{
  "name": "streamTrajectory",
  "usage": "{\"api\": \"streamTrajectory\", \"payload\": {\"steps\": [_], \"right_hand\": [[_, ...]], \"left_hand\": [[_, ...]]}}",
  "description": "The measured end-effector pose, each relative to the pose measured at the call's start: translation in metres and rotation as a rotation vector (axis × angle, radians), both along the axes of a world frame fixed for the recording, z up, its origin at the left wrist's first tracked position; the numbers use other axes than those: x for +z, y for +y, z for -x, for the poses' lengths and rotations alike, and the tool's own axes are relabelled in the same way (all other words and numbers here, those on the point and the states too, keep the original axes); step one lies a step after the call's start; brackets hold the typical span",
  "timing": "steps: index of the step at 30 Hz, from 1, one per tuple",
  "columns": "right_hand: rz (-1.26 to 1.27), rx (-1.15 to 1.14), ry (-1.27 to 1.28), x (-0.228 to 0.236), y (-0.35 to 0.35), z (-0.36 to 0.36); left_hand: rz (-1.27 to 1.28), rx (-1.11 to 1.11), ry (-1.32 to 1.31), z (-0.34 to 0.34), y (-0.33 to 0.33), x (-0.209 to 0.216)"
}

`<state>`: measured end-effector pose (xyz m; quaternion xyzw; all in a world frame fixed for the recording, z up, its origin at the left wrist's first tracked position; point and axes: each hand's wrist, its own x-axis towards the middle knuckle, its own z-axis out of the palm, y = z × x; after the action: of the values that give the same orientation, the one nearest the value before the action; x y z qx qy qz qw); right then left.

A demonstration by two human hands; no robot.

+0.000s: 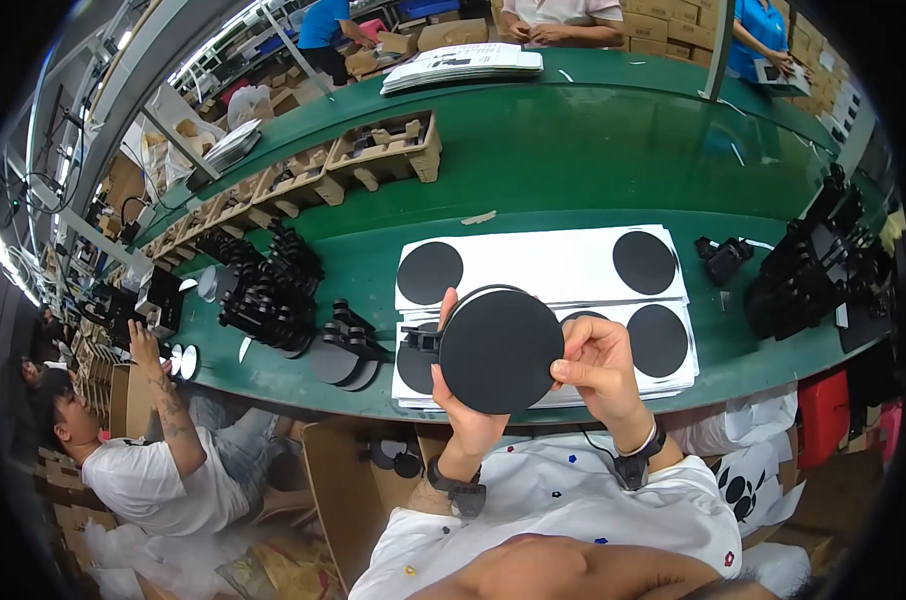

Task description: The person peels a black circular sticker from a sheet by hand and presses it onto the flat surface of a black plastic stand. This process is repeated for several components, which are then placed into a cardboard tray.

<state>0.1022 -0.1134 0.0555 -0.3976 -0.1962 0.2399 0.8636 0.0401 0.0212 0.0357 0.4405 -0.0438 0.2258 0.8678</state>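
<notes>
In front of my chest is a round black base (501, 352) with a small hinged bracket (422, 341) sticking out on its left. My left hand (471, 424) grips it from behind and below, with fingertips at its left rim. A thin dark rim shows behind its upper edge, so a flat black disc seems to lie over the face. At the right edge, thumb and fingers of my right hand (601, 372) pinch closed; whether they hold only the disc I cannot tell. Beneath both hands are stacked white sheets (533, 262) bearing black round pads (643, 263).
Black bracketed bases stand grouped at left (268, 290) and right (798, 265) on the green table (593, 150). Moulded cardboard trays (384, 150) line the back left. An open carton (348, 500) is below the front edge. A co-worker (163, 470) sits at left; others stand across the table.
</notes>
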Motion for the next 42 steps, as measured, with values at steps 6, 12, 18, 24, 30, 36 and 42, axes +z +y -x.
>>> {"api": "streamTrajectory", "payload": {"steps": [6,12,18,24,30,36,42], "right_hand": [[0.009,-0.037,0.058,-0.006,0.002,0.004],[-0.027,0.0,0.036,-0.017,0.003,0.001],[-0.044,0.012,-0.008,-0.015,0.004,0.004],[0.009,-0.039,-0.021,-0.014,0.009,0.01],[0.103,-0.047,-0.063,-0.01,0.012,0.012],[0.321,-0.125,-0.076,-0.004,0.019,0.013],[0.818,-0.538,-0.808,-0.001,0.032,0.01]], "left_hand": [[0.006,0.025,0.012,-0.003,0.0,0.002],[-0.035,0.02,-0.001,0.0,0.005,-0.002],[-0.049,0.002,0.002,0.002,0.009,-0.004],[-0.012,-0.063,-0.119,0.004,0.012,-0.004],[-0.01,-0.066,-0.071,0.008,0.011,0.013],[-0.169,0.064,-0.099,0.012,0.014,0.008],[-0.505,0.239,-0.198,0.013,0.023,-0.021]]}}
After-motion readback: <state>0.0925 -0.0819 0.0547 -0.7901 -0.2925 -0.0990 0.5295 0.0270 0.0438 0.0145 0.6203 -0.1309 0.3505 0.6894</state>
